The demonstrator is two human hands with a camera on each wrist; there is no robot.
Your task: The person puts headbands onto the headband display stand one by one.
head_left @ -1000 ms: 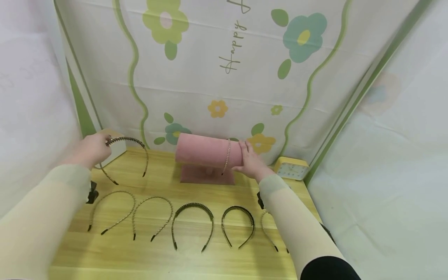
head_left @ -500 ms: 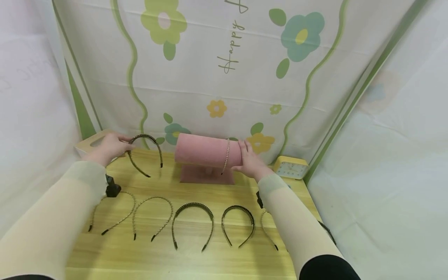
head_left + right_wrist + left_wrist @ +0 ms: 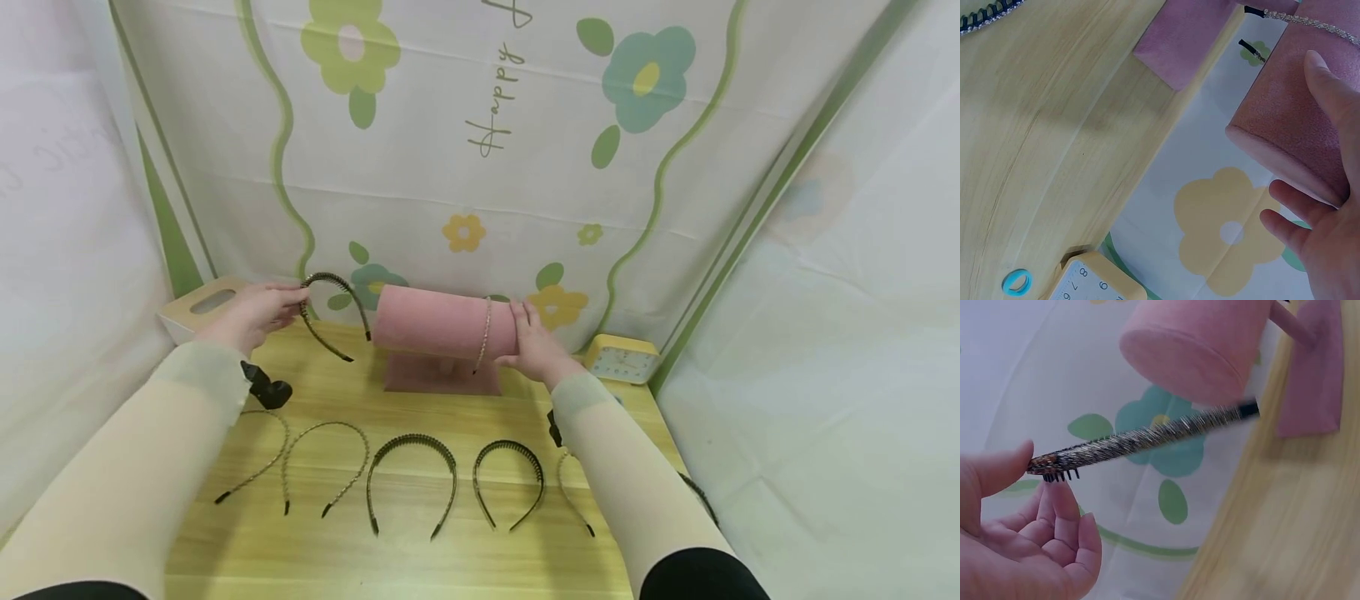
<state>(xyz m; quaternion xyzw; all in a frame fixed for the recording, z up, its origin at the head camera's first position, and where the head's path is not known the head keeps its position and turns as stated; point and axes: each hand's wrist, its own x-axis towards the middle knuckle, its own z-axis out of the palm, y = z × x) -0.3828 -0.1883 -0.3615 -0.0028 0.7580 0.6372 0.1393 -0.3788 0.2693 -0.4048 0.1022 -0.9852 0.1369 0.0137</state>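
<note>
Dark arched toothed headband (image 3: 1147, 439) is pinched by the left hand (image 3: 255, 315); the straight-fingered right hand (image 3: 538, 348) touches the far pink plush cylinder (image 3: 431, 322).

Yellow clock (image 3: 622, 361), teal ring (image 3: 1005, 284) near it on wooden table (image 3: 412, 567); slotted box (image 3: 184, 312) by flowered cloth (image 3: 420, 117).

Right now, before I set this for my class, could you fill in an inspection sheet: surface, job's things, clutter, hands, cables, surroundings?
Surface: wood-grain table, with several headbands lying on it.
Job's things: dark toothed headband, held near the pink roll stand; slim headband looped over that stand.
Clutter: slotted box, yellow clock, teal ring.
Hands: left hand pinches the dark toothed headband; right hand rests on the stand's right end.
Cables: nothing seen.
Surroundings: white flower-printed sheets.
</note>
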